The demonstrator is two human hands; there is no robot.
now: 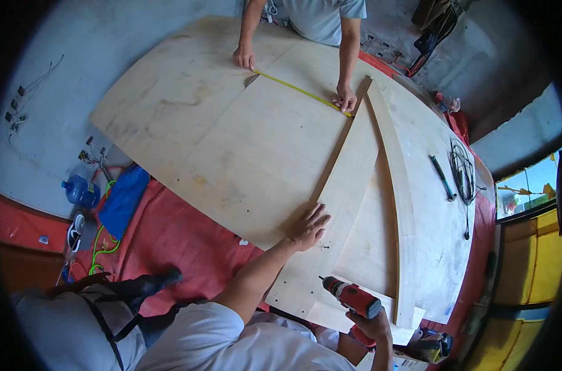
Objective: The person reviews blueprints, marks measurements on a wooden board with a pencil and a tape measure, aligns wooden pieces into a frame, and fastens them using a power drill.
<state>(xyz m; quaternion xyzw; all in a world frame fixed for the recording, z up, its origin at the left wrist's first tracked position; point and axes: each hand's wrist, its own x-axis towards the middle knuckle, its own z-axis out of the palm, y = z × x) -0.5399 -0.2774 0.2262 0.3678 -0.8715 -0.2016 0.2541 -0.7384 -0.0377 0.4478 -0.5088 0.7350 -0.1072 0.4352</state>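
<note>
Measuring appeared to be the step in hand: a co-worker's hands (244,57) (346,98) held a yellow tape (302,91) across the panel (225,167) to the long board (346,185). Any shift of that board would have called for coordination with the tape (a judgement only). The left arm was extended forward; the left hand (309,229) lay palm down, fingers moderately spread, on the board's near part. The right hand (370,324), wrist near the body, was closed around the drill (355,298), its bit directed toward the board.
</note>
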